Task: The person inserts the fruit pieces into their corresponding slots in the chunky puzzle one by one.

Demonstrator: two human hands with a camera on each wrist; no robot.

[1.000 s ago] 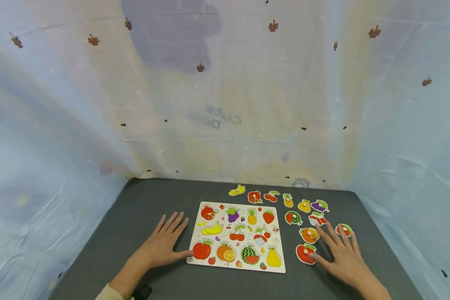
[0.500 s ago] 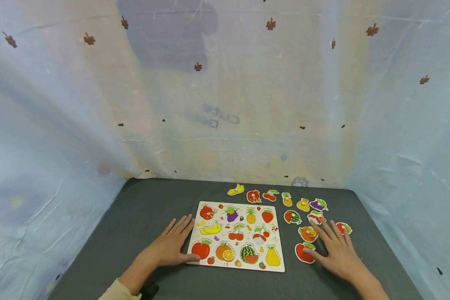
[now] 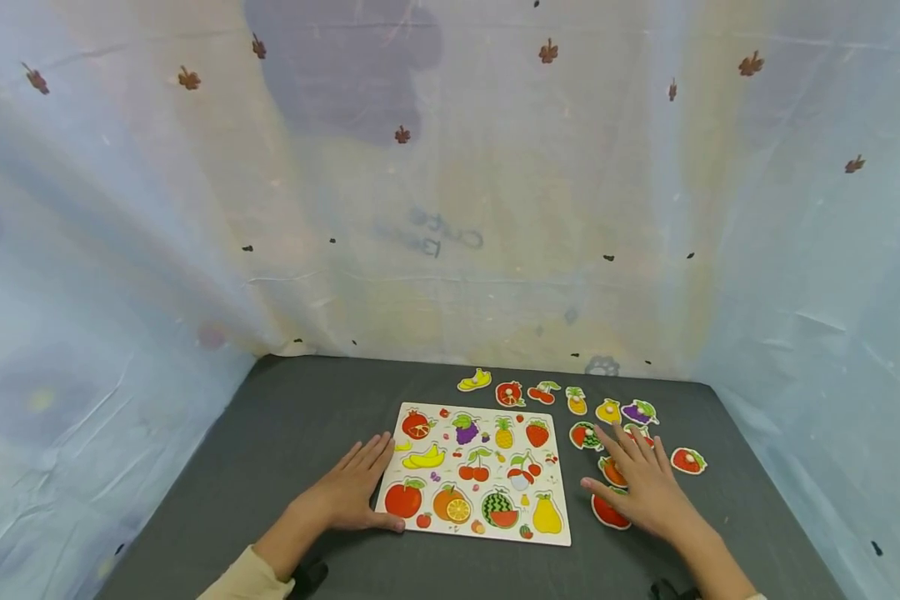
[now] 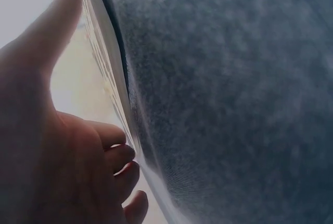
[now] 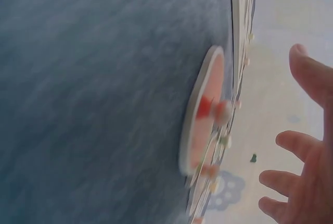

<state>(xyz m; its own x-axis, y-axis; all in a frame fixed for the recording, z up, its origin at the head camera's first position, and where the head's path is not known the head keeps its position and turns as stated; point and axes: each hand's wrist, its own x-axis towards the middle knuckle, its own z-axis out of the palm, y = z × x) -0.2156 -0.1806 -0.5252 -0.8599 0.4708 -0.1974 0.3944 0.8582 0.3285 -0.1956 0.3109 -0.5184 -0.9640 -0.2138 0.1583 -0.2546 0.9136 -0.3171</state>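
Note:
A white fruit puzzle board point(image 3: 520, 435) lies on the dark table. My left hand point(image 3: 348, 496) rests against its left edge, fingers straight, thumb at the near-left corner. In the left wrist view the fingertips point(image 4: 127, 174) are right at the board's rim point(image 4: 112, 52). My right hand point(image 3: 648, 492) is spread over the loose pieces and holds nothing. It partly hides the apple piece point(image 3: 607, 512) and the orange piece point(image 3: 612, 472). A red knobbed piece point(image 5: 210, 88) stands near the right hand's thumb point(image 5: 309, 73) in the right wrist view.
More knobbed pieces lie behind and right of the board: bananas point(image 3: 474, 380), pomegranate point(image 3: 509, 393), cherries point(image 3: 543, 392), pineapple point(image 3: 576, 400), pear point(image 3: 608, 411), grapes point(image 3: 640, 412), watermelon point(image 3: 583, 436) and strawberry point(image 3: 688, 461). A patterned curtain point(image 3: 450, 208) closes off the table's far side.
My left hand has moved right, up to the board's edge. The right hand has shifted left over the orange and apple pieces, leaving the strawberry piece uncovered.

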